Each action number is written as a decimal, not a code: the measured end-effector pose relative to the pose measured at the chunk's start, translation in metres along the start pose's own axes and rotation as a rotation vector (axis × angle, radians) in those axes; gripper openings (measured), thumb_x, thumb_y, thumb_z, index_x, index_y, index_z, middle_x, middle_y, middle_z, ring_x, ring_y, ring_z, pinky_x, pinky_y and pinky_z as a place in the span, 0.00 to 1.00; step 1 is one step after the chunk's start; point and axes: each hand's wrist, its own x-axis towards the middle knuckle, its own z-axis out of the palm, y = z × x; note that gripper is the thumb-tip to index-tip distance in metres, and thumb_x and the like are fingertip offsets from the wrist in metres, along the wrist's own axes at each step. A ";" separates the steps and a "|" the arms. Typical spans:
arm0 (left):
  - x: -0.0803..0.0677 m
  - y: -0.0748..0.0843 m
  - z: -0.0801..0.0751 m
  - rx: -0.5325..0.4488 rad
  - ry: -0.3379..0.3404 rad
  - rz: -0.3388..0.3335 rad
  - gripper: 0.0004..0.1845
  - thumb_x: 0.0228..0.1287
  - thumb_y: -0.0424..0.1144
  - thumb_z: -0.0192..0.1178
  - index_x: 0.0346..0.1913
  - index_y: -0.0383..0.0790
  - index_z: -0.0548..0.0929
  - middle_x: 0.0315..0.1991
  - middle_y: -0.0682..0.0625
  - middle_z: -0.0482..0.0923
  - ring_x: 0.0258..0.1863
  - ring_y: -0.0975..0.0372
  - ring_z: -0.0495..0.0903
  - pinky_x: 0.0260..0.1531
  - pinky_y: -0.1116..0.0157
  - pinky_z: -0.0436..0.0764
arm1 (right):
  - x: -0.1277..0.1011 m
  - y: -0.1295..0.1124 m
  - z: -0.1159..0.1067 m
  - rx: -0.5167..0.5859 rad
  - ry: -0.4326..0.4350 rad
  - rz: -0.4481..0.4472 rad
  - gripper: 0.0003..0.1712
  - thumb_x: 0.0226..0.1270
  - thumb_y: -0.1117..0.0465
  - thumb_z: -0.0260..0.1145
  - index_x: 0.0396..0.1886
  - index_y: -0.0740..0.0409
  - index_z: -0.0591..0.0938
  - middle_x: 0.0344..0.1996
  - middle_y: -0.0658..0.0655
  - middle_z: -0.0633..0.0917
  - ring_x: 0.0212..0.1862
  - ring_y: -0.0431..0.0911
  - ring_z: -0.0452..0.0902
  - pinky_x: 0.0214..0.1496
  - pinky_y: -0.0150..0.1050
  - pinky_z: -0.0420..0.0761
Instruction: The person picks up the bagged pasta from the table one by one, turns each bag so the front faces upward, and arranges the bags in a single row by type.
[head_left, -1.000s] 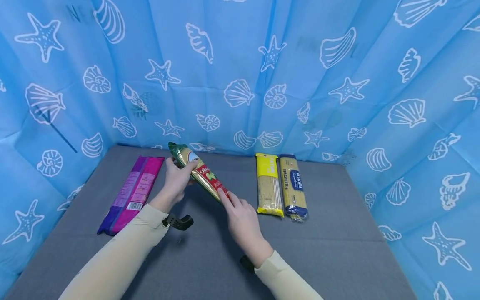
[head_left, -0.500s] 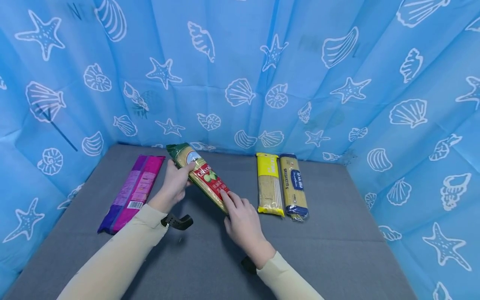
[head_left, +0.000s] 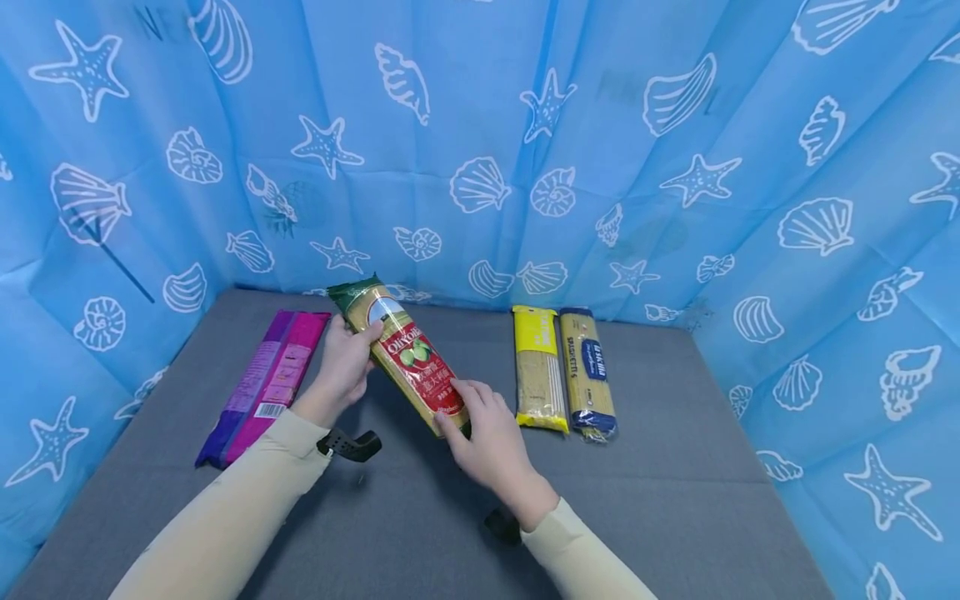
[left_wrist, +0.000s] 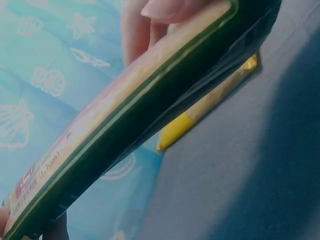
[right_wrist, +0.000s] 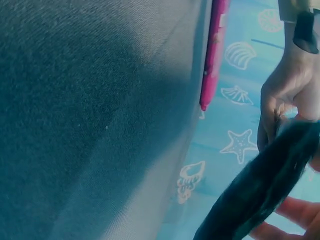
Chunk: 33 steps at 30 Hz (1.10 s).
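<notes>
A spaghetti packet (head_left: 414, 358) with a red label, printed olives and green ends is held slanted above the table. My left hand (head_left: 342, 367) grips its upper left edge, thumb lying on the front. At the lower right end, my right hand (head_left: 491, 437) holds the packet with the thumb near the bottom edge and fingers over the label's side. The left wrist view shows the packet's dark green side (left_wrist: 135, 110) close up. In the right wrist view its dark underside (right_wrist: 260, 185) appears, with the left hand (right_wrist: 290, 90) beyond.
On the grey table (head_left: 450, 533), a pink and purple packet (head_left: 266, 387) lies at the left. A yellow-ended pasta packet (head_left: 538, 371) and a blue-ended spaghetti packet (head_left: 588, 375) lie side by side at the right. A blue shell-print curtain (head_left: 480, 125) surrounds the table.
The spaghetti packet has turned so its front label faces up toward the head camera. My right hand has shifted from lying across the label to the packet's lower end.
</notes>
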 end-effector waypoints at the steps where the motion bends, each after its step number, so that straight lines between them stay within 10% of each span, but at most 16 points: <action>1: 0.000 0.000 -0.001 0.014 -0.010 0.000 0.29 0.73 0.42 0.53 0.70 0.45 0.54 0.60 0.39 0.68 0.53 0.50 0.77 0.41 0.61 0.83 | 0.000 0.001 0.000 0.035 -0.014 0.025 0.39 0.67 0.32 0.53 0.70 0.47 0.67 0.61 0.51 0.73 0.57 0.45 0.70 0.55 0.47 0.76; 10: 0.002 -0.001 0.001 0.015 -0.100 0.016 0.28 0.75 0.42 0.51 0.71 0.41 0.54 0.61 0.38 0.67 0.55 0.50 0.75 0.49 0.57 0.79 | 0.000 0.007 0.002 0.487 -0.205 0.224 0.35 0.69 0.36 0.56 0.67 0.50 0.69 0.49 0.52 0.80 0.47 0.45 0.76 0.44 0.43 0.79; 16: 0.004 -0.006 0.004 0.189 -0.114 -0.001 0.29 0.76 0.44 0.47 0.73 0.40 0.52 0.59 0.39 0.68 0.54 0.49 0.75 0.50 0.54 0.78 | -0.001 0.009 0.008 0.734 -0.290 0.258 0.29 0.69 0.51 0.64 0.66 0.57 0.70 0.42 0.54 0.83 0.44 0.46 0.79 0.43 0.41 0.79; 33: 0.003 -0.029 0.008 0.425 -0.288 -0.059 0.30 0.74 0.41 0.52 0.70 0.38 0.50 0.57 0.36 0.68 0.48 0.50 0.79 0.45 0.56 0.81 | -0.010 0.016 0.016 0.931 -0.305 0.286 0.25 0.72 0.65 0.59 0.63 0.62 0.62 0.49 0.60 0.82 0.46 0.50 0.81 0.45 0.42 0.81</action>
